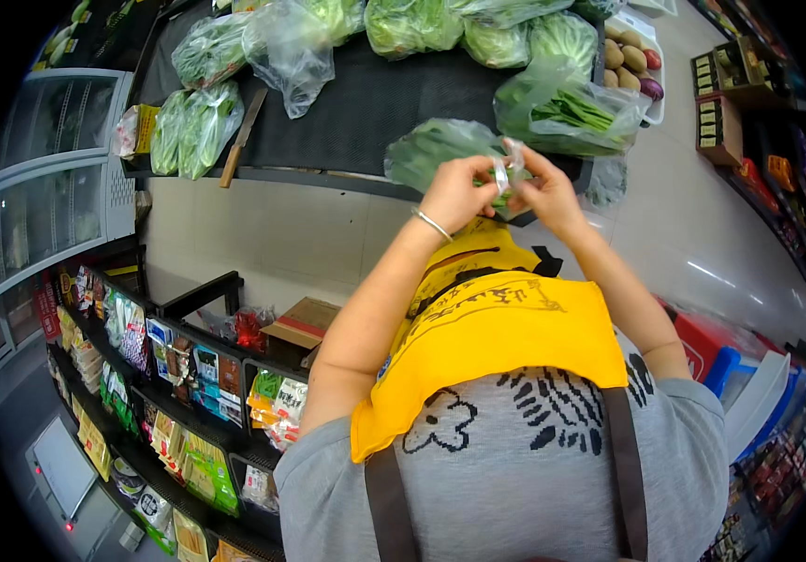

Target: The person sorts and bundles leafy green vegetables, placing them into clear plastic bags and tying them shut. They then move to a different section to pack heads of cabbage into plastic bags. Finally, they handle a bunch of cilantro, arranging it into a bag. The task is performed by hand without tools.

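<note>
A clear plastic bag of leafy greens (434,151) lies at the front edge of the black display stand (389,98). My left hand (460,188), with a bangle at the wrist, pinches a whitish twisted end of the bag. Close beside it, my right hand (549,188) grips another end of the plastic, its fingertips raised. Part of the bag's neck is hidden behind my fingers. Just beyond my right hand rests a second bag of long-stemmed greens (571,112).
A knife (243,137) with a wooden handle juts over the stand's front edge, left of my hands. Bagged lettuces (413,28) line the back. A white crate of potatoes (658,77) stands at the right. Packed shelves (185,393) and a cardboard box (302,327) are at lower left.
</note>
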The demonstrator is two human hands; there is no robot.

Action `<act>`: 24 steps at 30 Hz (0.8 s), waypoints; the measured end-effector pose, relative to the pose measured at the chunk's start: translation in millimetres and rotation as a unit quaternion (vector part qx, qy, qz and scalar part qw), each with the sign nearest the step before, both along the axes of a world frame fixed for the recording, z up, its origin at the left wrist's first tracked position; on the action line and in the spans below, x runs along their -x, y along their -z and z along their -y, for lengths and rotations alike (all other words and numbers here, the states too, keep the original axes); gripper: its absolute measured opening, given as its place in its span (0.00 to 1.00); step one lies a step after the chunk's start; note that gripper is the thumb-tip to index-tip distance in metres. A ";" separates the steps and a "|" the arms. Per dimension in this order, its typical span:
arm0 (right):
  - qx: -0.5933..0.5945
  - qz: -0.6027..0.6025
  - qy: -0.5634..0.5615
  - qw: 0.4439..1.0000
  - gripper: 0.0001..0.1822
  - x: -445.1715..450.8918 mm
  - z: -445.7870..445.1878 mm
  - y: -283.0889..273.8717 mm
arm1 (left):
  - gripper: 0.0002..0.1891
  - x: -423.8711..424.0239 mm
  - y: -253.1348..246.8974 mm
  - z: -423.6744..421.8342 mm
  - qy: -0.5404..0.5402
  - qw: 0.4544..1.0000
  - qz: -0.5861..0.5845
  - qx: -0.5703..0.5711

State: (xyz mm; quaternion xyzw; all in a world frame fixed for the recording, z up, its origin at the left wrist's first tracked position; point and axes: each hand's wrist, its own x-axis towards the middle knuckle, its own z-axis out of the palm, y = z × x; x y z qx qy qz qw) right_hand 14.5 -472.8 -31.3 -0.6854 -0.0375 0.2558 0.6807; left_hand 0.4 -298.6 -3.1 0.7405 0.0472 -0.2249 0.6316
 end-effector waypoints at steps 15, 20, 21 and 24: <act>0.143 0.105 -0.055 0.983 0.10 -52.6 8.7 55.1 | 0.07 -25.8 36.1 9.3 -0.068 0.900 0.208 -0.378; 0.261 0.201 -0.104 0.938 0.12 -54.8 48.4 79.6 | 0.05 -31.5 108.8 -31.0 -0.149 0.945 0.084 -0.279; 0.282 0.228 -0.117 0.925 0.11 -49.0 52.4 78.6 | 0.05 -33.2 112.6 -28.2 -0.184 0.970 -0.015 -0.161; 0.240 0.140 -0.090 0.956 0.12 -35.8 57.0 81.6 | 0.06 -32.7 119.4 -24.4 -0.286 0.877 -0.229 0.311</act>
